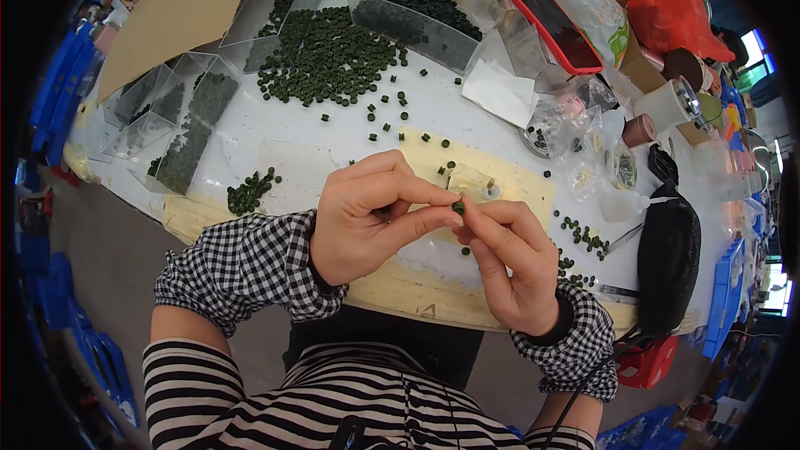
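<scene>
A small dark green spool-shaped piece [458, 207] is pinched between the fingertips of both hands, just above the near part of the table. My left hand [358, 221] grips it with thumb and forefinger from the left. From the right, the thumb and forefinger of my right hand [518, 271] close on it; part of the piece is hidden by the fingers. Behind the fingertips lies a yellowish block [472, 182] on a cream sheet. A small heap of the same green pieces [248, 194] sits left of my left hand, and loose ones [587, 237] lie right of my right hand.
A large pile of green pieces [337, 54] covers the table's far middle. Clear plastic boxes [196, 121] stand at left, another clear box [417, 37] behind. A red-cased phone [554, 29], white tissue [500, 92], plastic bags and a black pouch [669, 246] occupy the right.
</scene>
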